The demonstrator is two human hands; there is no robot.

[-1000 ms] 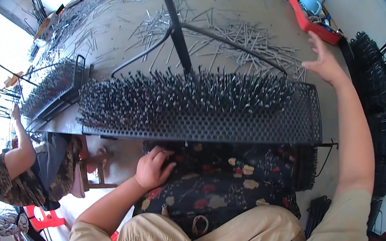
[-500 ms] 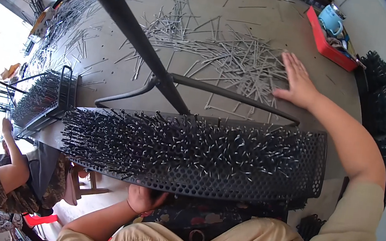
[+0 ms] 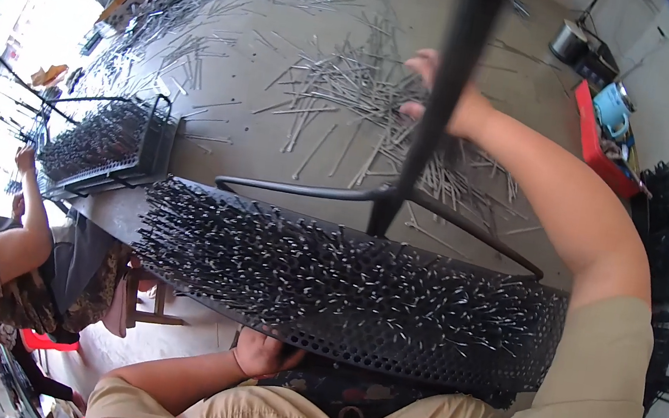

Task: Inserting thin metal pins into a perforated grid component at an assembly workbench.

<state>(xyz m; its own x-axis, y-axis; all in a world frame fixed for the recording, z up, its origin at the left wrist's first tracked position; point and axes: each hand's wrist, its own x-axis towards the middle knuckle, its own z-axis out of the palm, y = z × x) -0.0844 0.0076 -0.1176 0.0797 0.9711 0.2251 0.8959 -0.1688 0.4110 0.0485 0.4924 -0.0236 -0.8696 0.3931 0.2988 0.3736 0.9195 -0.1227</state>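
A curved black perforated rack [image 3: 415, 364] lies across in front of me, its holes thickly filled with dark pins that have pale tips [image 3: 324, 280]. Its long black handle [image 3: 453, 80] rises toward the top of the view. My right hand [image 3: 444, 96] reaches beyond the rack to a scattered heap of thin grey metal pins [image 3: 344, 82]. The hand is open, thumb and fingers apart, and the handle covers part of it. Below the rack's near edge, my left hand [image 3: 261, 354] is curled, its fingertips hidden under the rack; what they hold cannot be seen.
At the left, a person in camouflage clothing [image 3: 3, 256] works at a similar rack [image 3: 96, 143]. A red tray [image 3: 596, 143] with a light blue mug [image 3: 612, 109] stands at the right. Dark bristly racks [image 3: 665, 230] line the right wall. More pins cover the grey tabletop [image 3: 259, 138].
My view has swung left. My right hand has moved left from the heap's right edge to over its middle, behind the handle. The left hand stays under the rack's near edge.
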